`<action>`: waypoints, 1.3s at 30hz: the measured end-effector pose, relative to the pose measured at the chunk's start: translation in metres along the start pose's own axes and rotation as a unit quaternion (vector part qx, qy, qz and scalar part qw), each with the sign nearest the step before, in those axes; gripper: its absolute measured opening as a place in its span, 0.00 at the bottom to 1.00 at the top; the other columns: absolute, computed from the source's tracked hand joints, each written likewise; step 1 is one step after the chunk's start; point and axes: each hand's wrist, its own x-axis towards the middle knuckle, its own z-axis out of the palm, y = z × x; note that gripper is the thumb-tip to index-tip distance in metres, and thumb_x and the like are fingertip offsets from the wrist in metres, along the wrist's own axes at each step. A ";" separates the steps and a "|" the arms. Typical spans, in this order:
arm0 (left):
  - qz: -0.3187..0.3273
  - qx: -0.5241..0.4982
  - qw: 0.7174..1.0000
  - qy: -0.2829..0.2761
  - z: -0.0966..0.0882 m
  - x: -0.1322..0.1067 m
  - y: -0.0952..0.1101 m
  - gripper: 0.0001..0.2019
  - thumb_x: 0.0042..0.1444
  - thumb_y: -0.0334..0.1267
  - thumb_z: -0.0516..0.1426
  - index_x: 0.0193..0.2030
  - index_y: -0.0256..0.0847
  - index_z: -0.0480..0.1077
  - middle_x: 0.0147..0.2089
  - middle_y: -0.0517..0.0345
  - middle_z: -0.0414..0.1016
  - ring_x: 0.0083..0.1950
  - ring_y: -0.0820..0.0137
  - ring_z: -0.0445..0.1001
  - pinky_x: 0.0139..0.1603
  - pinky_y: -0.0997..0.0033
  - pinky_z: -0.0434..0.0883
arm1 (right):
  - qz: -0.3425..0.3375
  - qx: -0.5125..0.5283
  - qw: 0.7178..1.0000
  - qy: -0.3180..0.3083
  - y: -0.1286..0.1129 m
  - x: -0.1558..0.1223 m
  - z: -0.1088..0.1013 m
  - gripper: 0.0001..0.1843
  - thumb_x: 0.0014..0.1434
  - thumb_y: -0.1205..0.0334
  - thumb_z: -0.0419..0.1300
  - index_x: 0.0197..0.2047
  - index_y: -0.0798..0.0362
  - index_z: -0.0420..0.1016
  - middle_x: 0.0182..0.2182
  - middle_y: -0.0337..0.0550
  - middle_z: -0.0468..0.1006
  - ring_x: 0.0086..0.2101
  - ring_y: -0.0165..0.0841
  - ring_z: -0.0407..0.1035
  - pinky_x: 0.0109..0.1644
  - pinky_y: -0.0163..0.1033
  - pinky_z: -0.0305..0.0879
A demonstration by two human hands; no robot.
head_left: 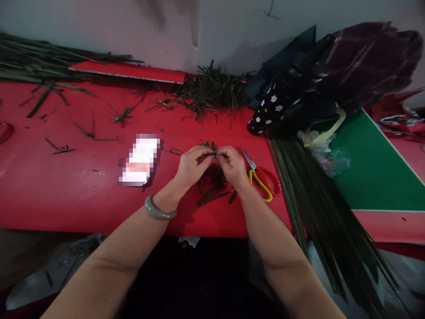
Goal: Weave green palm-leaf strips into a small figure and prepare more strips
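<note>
My left hand (195, 165) and my right hand (231, 166) meet fingertip to fingertip over the red table (99, 195). Both are closed in a pinch on a small piece of dark green leaf (213, 145), its tips poking out above the fingers; most of it is hidden. Beneath the hands lie cut leaf scraps (215, 193). Scissors (262, 177) with one yellow and one red handle rest just right of my right hand. A phone (141, 160) with a lit screen lies left of my left hand.
Long green leaf blades (325, 199) hang over the table's front edge at right. A black flowered umbrella (268, 108) lies beyond the scissors. A heap of leaf scraps (215, 86) is against the wall, more leaves (40, 55) at far left, a green board (368, 173) at right.
</note>
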 end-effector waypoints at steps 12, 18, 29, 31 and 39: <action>-0.141 -0.086 0.985 -0.043 0.001 -0.001 -0.002 0.07 0.47 0.35 0.56 0.34 0.39 0.73 0.32 0.57 0.77 0.32 0.74 0.72 0.36 0.74 0.69 | -0.004 -0.001 1.000 0.004 -0.002 -0.001 -0.002 0.04 0.55 0.64 0.51 0.30 0.51 0.66 0.31 0.41 0.71 0.34 0.31 0.66 0.40 0.39 0.63; -0.146 -0.102 0.983 -0.037 0.000 -0.002 -0.001 0.07 0.46 0.34 0.56 0.33 0.37 0.73 0.31 0.57 0.76 0.31 0.74 0.72 0.33 0.75 0.69 | -0.006 0.016 1.000 0.006 -0.001 -0.001 0.000 0.04 0.54 0.64 0.52 0.30 0.52 0.66 0.31 0.40 0.72 0.35 0.30 0.66 0.41 0.38 0.63; -0.160 -0.122 0.979 -0.019 0.002 -0.001 -0.005 0.06 0.45 0.35 0.57 0.32 0.37 0.73 0.29 0.58 0.75 0.29 0.76 0.70 0.32 0.75 0.69 | -0.029 -0.048 0.994 0.092 -0.005 -0.003 -0.002 0.04 0.53 0.62 0.55 0.33 0.50 0.69 0.36 0.43 0.70 0.41 0.35 0.64 0.47 0.45 0.61; -0.157 -0.105 0.982 -0.020 0.002 -0.001 -0.003 0.06 0.45 0.33 0.56 0.31 0.37 0.72 0.30 0.58 0.75 0.29 0.75 0.70 0.33 0.75 0.69 | -0.048 -0.070 0.993 0.087 -0.005 -0.004 -0.002 0.04 0.53 0.61 0.55 0.32 0.49 0.71 0.36 0.43 0.70 0.41 0.35 0.64 0.47 0.45 0.61; -0.119 -0.029 0.992 -0.009 0.001 0.000 -0.001 0.06 0.43 0.30 0.56 0.29 0.39 0.73 0.29 0.58 0.76 0.31 0.74 0.71 0.33 0.74 0.68 | -0.069 -0.114 0.990 0.040 0.001 -0.004 -0.002 0.05 0.54 0.61 0.54 0.31 0.47 0.72 0.33 0.42 0.71 0.40 0.36 0.64 0.46 0.46 0.60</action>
